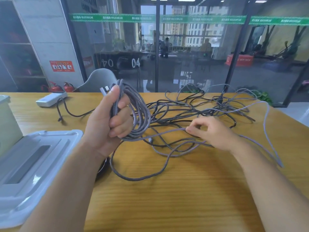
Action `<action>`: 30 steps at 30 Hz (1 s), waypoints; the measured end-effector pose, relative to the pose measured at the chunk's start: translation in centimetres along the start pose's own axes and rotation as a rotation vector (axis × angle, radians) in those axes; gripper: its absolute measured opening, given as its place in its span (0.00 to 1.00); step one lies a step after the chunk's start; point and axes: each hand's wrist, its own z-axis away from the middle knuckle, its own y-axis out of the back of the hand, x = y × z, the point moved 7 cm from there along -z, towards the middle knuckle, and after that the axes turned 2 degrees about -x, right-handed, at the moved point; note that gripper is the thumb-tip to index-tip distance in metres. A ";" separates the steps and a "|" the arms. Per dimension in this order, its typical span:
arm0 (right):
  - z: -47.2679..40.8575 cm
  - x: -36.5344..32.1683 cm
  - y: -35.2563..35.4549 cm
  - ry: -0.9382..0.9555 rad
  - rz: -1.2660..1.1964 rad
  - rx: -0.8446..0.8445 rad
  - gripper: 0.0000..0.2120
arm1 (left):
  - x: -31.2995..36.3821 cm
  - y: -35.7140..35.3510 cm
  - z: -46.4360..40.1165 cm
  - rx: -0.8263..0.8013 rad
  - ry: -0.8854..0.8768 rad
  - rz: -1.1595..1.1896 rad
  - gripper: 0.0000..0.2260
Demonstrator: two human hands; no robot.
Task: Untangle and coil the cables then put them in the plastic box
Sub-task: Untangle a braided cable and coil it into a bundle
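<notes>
Coiling 1 grey cable out of the mess, halfway there

I'm watching the left hand (pixel 107 121) holding a coil (pixel 133 113) of grey braided cable up above the wooden table (pixel 184 190), fingers wrapped tight around the loops with a silver plug (pixel 105 90) sticking out over the thumb. The right hand (pixel 212 133) is pinching the loose strand (pixel 167 132) running off that coil, thumb and fingertips closing on it just above the tabletop. The remaining tangled cables (pixel 200 109) are sprawling across the far middle of the table, dark and grey ones crossing each other. The plastic box (pixel 5 123) is sitting at the left edge, mostly cut off, with its white lid (pixel 33 164) lying flat in front of it. A small white device (pixel 51 98) is lying at the far left.
</notes>
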 end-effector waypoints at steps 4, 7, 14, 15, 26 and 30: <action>0.1 1.4 1.1 -0.047 0.019 0.166 0.19 | -0.2 0.1 0.1 0.002 0.034 -0.005 0.20; 0.0 -0.8 0.8 0.046 -0.060 0.337 0.20 | -1.0 -0.5 0.0 0.005 0.079 -0.069 0.19; 0.9 -6.3 -1.4 0.263 -0.242 0.330 0.16 | -3.2 -0.8 -0.1 0.099 0.096 -0.530 0.20; 0.8 -6.6 -1.9 0.265 -0.261 0.303 0.16 | -3.8 -1.2 0.0 0.084 0.106 -0.560 0.20; 1.1 -6.5 -3.2 0.268 -0.287 0.226 0.17 | -5.5 -2.3 0.1 -0.046 0.161 -0.638 0.12; 0.3 -5.4 -2.8 0.192 -0.288 0.204 0.16 | -5.5 -1.9 0.0 0.017 0.126 -0.603 0.21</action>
